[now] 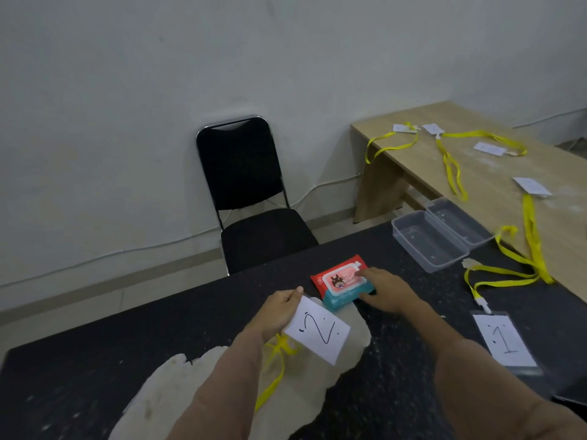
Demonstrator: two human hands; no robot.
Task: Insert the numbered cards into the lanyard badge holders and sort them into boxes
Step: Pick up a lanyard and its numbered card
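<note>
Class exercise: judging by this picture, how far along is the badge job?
Done: card 1 sits in a holder. In hand: left hand holds card 2; right hand rests on a wipes pack. Left: both boxes empty, lanyards on the wooden table unsorted.

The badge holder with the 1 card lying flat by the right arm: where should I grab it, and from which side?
Take the badge holder at its far end by the white clip, coming from above on the side away from the person. The sleeve lies flat on the dark table with no raised edge to pinch, while the clip and yellow lanyard there probably stand proud.
</note>
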